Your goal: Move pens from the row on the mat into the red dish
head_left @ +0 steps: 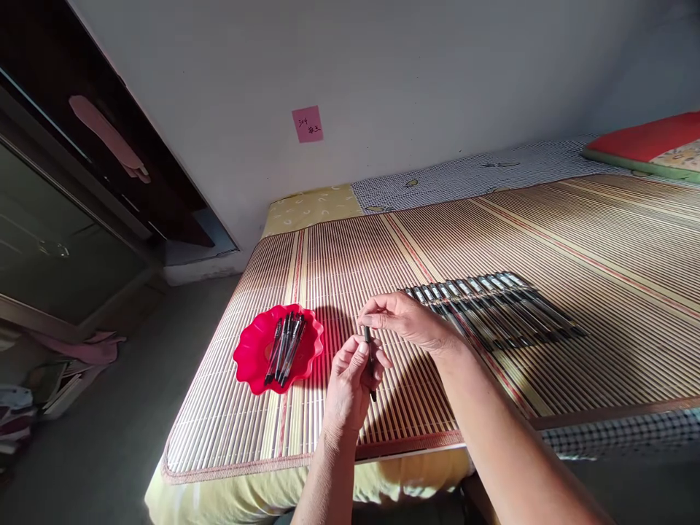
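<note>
My left hand is closed round a black pen held upright over the striped bamboo mat. Just above it, my right hand pinches the top end of the same pen with thumb and fingers. To the left stands a red scalloped plate with several black pens lying in it. A row of several more pens lies side by side on the mat, behind and to the right of my right hand.
The mat covers a bed with a yellow sheet and checked cloth. A red and green cushion lies far right. A pink note sticks on the wall. Dark cabinet and floor clutter at left.
</note>
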A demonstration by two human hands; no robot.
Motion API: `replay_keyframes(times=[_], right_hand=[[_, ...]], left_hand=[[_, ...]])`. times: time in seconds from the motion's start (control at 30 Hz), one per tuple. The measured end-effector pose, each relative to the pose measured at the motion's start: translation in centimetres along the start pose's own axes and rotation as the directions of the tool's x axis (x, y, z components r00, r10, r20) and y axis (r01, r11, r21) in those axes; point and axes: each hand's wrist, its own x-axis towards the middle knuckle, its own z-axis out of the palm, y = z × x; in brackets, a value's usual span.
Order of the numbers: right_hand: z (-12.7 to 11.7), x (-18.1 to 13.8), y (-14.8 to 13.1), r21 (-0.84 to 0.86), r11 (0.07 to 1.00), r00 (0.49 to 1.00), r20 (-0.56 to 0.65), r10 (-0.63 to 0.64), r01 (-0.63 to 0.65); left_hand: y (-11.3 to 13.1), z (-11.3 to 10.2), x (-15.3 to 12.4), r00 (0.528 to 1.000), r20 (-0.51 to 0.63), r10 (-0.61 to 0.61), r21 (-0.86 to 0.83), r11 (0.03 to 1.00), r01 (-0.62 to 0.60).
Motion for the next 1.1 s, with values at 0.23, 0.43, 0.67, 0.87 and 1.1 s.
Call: replay_keyframes(times=[0.23, 0.43, 0.67, 0.87, 1.1], right_hand=[[-0.07, 0.2, 0.01, -0.091, 0.99, 0.99, -0.087, -0.115, 0.107], [0.65, 0.11, 0.22, 0.02, 1.0, 1.0, -0.011, -0.02, 0.02], [0.1, 0.19, 0.18, -0.053, 0.993, 0.99, -0.086, -0.109, 0.104], [0.11, 0.06, 0.41, 0.063, 0.998, 1.0, 0.008, 0.023, -0.024], [-0.06, 0.07, 0.04, -0.025, 0.997, 0.996, -0.05, -0.072, 0.071]], left_hand=[[-0.34, -0.5, 0.28, 0.999, -0.021, 0.03, -0.009, 0.999, -0.031], [-0.14, -0.16, 0.18, 0.999, -0.017, 0.034, 0.008, 0.999, -0.034], [-0.19, -0.26, 0.18, 1.0, -0.019, 0.014, -0.015, 1.0, -0.015], [-0.34, -0.43, 0.14, 1.0, -0.026, 0.014, -0.027, 1.0, -0.015], [-0.28, -0.23, 0.15, 0.999, -0.044, 0.016, -0.058, 0.998, -0.018]])
